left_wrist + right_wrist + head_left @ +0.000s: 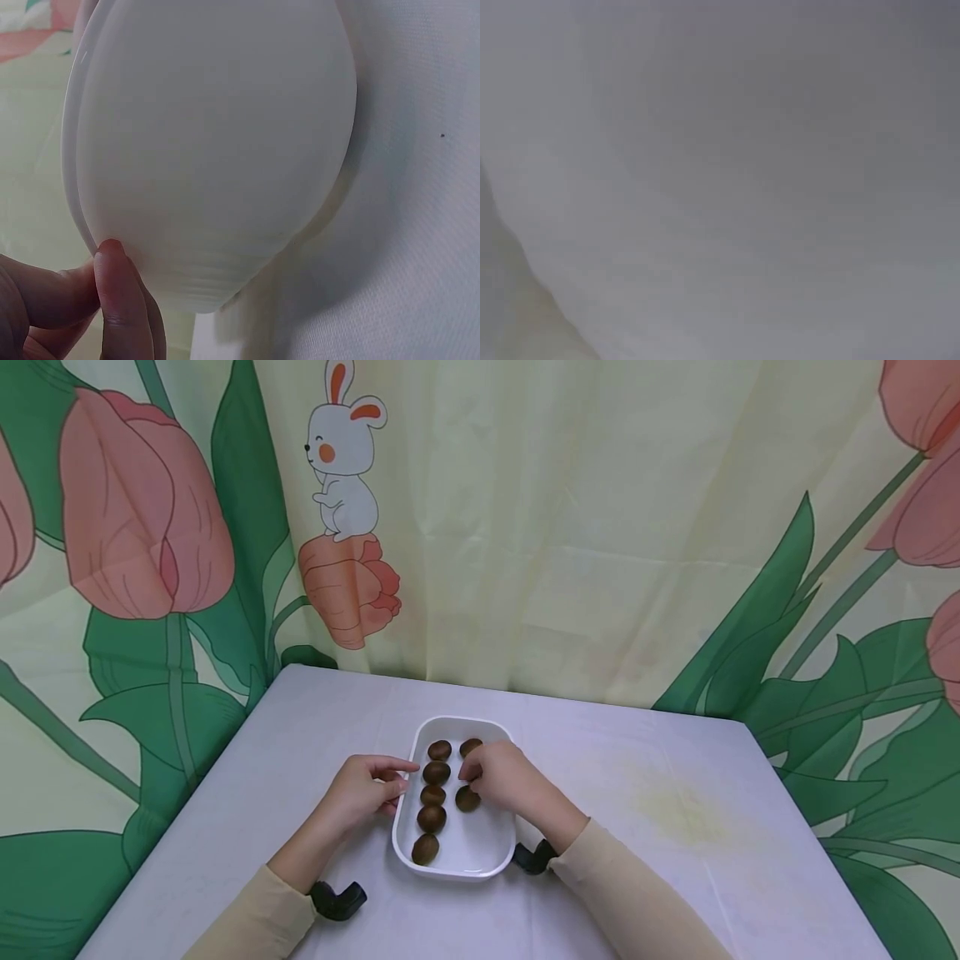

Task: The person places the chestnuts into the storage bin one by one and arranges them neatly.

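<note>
A white tray (491, 852) with rounded corners stands on the table. My left hand (367, 787) pinches its left rim; the left wrist view shows thumb and fingers (120, 300) at the rim, beside the tray's outer wall (217, 150). Several brown chestnuts (432, 818) form a column along the left inside. Right of them, my right hand (498, 774) reaches over the right rim with curled fingers, their tips at a chestnut (468, 799). Farther back, a second chestnut (471, 747) is partly covered by that hand. The right wrist view shows only a blurred white surface.
A white cloth covers the table (637, 877), with a faint yellowish stain to the right. Behind it hangs a curtain (570, 527) printed with tulips and a rabbit. Black wrist mounts (339, 901) stick out beneath both wrists, the right one close to the tray's right wall.
</note>
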The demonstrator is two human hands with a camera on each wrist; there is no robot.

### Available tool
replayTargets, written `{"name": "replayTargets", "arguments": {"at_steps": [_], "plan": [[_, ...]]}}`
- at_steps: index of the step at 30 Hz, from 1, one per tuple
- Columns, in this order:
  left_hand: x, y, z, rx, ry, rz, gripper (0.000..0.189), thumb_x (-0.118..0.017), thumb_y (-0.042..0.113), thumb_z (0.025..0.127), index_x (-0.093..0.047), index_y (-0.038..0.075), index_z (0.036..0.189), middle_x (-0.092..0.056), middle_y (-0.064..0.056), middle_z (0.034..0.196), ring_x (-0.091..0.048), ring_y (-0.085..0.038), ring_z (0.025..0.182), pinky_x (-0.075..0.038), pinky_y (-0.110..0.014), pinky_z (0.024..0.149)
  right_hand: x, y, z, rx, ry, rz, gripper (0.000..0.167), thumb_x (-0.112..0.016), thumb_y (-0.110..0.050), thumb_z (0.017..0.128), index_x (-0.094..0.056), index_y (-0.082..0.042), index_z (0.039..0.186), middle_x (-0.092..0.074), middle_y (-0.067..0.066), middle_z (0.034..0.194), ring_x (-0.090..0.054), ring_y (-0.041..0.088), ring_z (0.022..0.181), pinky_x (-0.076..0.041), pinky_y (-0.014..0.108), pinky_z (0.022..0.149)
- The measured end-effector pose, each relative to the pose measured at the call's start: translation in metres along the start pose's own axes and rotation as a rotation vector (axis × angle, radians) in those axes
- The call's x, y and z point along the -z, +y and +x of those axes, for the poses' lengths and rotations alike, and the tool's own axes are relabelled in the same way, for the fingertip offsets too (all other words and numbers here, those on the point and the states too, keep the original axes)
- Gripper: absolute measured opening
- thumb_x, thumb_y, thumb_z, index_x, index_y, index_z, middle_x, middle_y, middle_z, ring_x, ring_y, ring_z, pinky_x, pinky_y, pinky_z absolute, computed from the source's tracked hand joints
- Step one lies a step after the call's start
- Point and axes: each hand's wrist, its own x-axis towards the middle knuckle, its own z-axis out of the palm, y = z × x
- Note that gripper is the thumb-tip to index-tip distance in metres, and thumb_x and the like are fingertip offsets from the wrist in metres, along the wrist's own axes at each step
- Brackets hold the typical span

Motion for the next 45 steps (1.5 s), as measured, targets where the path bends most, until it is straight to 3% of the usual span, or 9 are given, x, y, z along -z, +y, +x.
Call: {"name": "replayTargets", "arguments": {"at_steps": [5, 12, 19, 28, 35, 45], "plan": [[-0.001, 0.001, 0.0, 0.002, 0.004, 0.005, 0.029, -0.075, -0.001, 0.097, -0.081, 0.008, 0.124, -0.064, -0.012, 0.097, -0.063, -0.017, 0.065, -0.06, -0.028, 0.061, 0.012, 0.002, -0.001, -0.016, 0.059, 0.048, 0.021, -0.074, 0.005, 0.087, -0.084, -0.012, 0.094, -0.08, -0.001, 0.093, -0.071, 0.015, 0.089, -0.061, 0.033, 0.08], [-0.001, 0.002, 0.0, 0.002, 0.002, 0.0, 0.029, -0.075, -0.001, 0.097, -0.081, 0.007, 0.124, -0.065, -0.012, 0.096, -0.063, -0.017, 0.065, -0.059, -0.027, 0.059, 0.021, 0.002, -0.001, -0.138, 0.05, 0.129, 0.02, -0.076, 0.001, 0.09, -0.081, -0.011, 0.106, -0.08, 0.004, 0.112, -0.076, 0.018, 0.096, -0.06, 0.029, 0.076], [-0.001, 0.002, 0.001, -0.001, -0.002, 0.0, 0.03, -0.075, -0.001, 0.097, -0.08, 0.006, 0.125, -0.065, -0.011, 0.094, -0.063, -0.017, 0.066, -0.058, -0.026, 0.058, 0.017, 0.006, 0.001, -0.119, -0.039, 0.146, 0.026, -0.072, 0.005, 0.088, -0.081, -0.008, 0.109, -0.08, 0.008, 0.113, -0.069, 0.012, 0.078, -0.055, 0.026, 0.07], [-0.001, 0.001, 0.002, -0.008, 0.0, 0.002, 0.03, -0.075, -0.001, 0.097, -0.08, 0.006, 0.125, -0.065, -0.011, 0.093, -0.063, -0.017, 0.065, -0.057, -0.025, 0.058, 0.015, 0.005, 0.0, -0.113, -0.06, 0.156, 0.027, -0.07, 0.007, 0.089, -0.081, -0.006, 0.11, -0.077, 0.007, 0.1, -0.067, 0.014, 0.077, -0.055, 0.025, 0.064], [-0.001, 0.001, 0.002, -0.007, -0.006, -0.005, 0.03, -0.075, -0.002, 0.097, -0.08, 0.006, 0.125, -0.065, -0.011, 0.094, -0.063, -0.017, 0.065, -0.057, -0.024, 0.058, 0.014, 0.005, 0.0, -0.118, -0.04, 0.189, 0.026, -0.069, 0.007, 0.092, -0.08, -0.005, 0.112, -0.078, 0.012, 0.11, -0.072, 0.012, 0.074, -0.058, 0.025, 0.067], [-0.001, 0.0, 0.002, -0.012, -0.005, -0.009, 0.029, -0.074, -0.002, 0.097, -0.08, 0.005, 0.125, -0.065, -0.011, 0.095, -0.063, -0.016, 0.066, -0.059, -0.026, 0.059, 0.013, 0.008, 0.002, -0.112, -0.074, 0.158, 0.024, -0.071, 0.006, 0.09, -0.08, -0.007, 0.108, -0.077, 0.005, 0.098, -0.069, 0.012, 0.074, -0.056, 0.025, 0.066]]}}
